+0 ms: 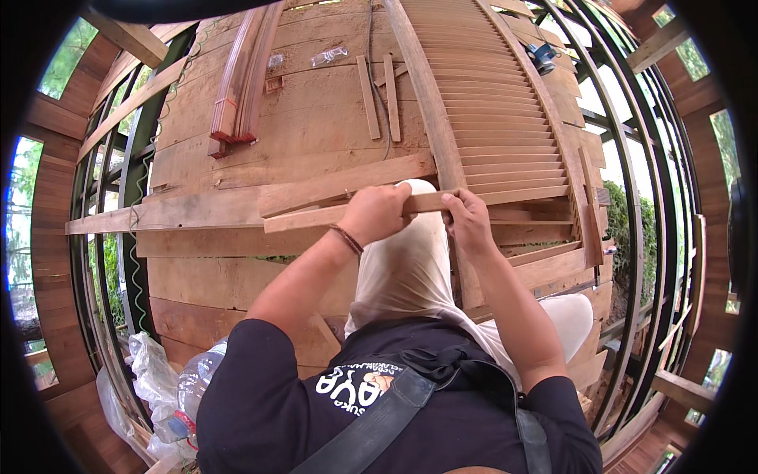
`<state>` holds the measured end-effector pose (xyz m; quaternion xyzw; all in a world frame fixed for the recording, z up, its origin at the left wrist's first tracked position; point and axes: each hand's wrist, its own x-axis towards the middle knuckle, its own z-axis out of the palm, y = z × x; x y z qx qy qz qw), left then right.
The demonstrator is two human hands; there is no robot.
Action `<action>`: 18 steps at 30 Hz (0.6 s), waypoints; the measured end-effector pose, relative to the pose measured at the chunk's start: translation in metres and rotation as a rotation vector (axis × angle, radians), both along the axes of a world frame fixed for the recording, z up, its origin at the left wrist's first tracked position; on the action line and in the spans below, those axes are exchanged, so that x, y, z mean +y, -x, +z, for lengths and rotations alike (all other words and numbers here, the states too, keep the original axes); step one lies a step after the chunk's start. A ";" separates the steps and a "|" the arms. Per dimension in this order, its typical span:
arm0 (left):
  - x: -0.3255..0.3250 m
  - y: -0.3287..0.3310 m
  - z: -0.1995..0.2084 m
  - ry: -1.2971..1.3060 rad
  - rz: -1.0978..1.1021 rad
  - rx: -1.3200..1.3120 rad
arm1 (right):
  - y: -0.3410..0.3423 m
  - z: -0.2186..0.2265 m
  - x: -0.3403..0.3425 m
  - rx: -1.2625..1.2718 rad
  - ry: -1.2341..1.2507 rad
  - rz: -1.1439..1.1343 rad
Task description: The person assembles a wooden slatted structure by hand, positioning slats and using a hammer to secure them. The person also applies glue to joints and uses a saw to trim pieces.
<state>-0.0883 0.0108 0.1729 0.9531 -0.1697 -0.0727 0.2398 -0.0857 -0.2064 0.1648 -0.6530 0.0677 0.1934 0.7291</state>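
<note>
A narrow wooden slat (304, 219) lies across my raised knee, its long end out to the left. My left hand (379, 212) is wrapped round its middle. At its right end, my right hand (467, 220) pinches the slat between thumb and fingers. Just ahead of my right hand is a louvred wooden frame (430, 103), with many thin slats (501, 118) set crosswise between its long side rails. Its near part shows wider gaps. Behind the held slat rests a thicker wooden beam (355, 183).
Two short wood strips (368, 99) and a cable (371, 47) lie left of the frame. A bundle of reddish boards (245, 75) is farther left. A blue power tool (542, 57) sits beyond the frame's right rail. A plastic bottle (199, 383) and clear bags (151, 371) are at lower left.
</note>
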 end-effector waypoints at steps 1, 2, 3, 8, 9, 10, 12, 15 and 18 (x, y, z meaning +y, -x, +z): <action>0.008 -0.003 0.000 0.048 0.009 -0.013 | -0.005 -0.003 0.008 -0.006 -0.047 0.008; 0.014 -0.007 0.000 0.100 0.019 -0.037 | -0.012 -0.007 0.017 0.002 -0.023 0.001; 0.021 -0.011 0.000 0.161 0.023 -0.076 | -0.018 -0.011 0.025 0.009 -0.030 -0.004; 0.042 -0.040 -0.016 0.307 -0.082 -0.138 | -0.047 -0.035 0.057 0.025 -0.009 -0.031; 0.045 -0.045 -0.021 0.302 -0.076 -0.123 | -0.052 -0.040 0.062 0.031 -0.003 -0.043; 0.048 -0.049 -0.027 0.299 -0.072 -0.109 | -0.056 -0.045 0.066 0.009 0.024 -0.058; 0.052 -0.058 -0.037 0.290 -0.058 -0.064 | -0.065 -0.054 0.070 0.028 0.014 -0.040; 0.054 -0.064 -0.052 0.284 -0.035 -0.123 | -0.082 -0.063 0.070 0.104 0.000 0.000; 0.052 -0.069 -0.066 0.283 0.010 -0.138 | -0.097 -0.068 0.067 0.224 -0.009 0.068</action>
